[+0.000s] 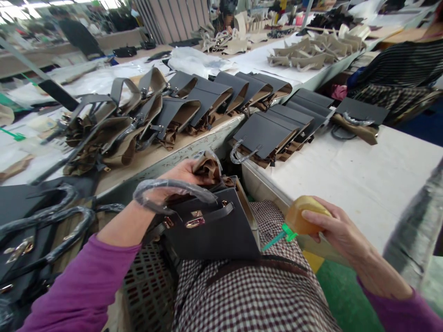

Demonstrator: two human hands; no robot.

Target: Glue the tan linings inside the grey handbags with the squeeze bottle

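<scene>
Two hands are at work, apart: the left hand [183,177] grips the brown lining [207,168] of a black handbag [214,230] on the lap, and the right hand [334,226] squeezes an amber bottle [304,216] (green-nozzled), its tip seemingly touching the bag's lower corner.

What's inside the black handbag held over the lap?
Crumpled brown lining bulges from the top of the handbag, held by the left hand. Anything deeper is covered by the lining and the bag's front; can't tell.
</scene>
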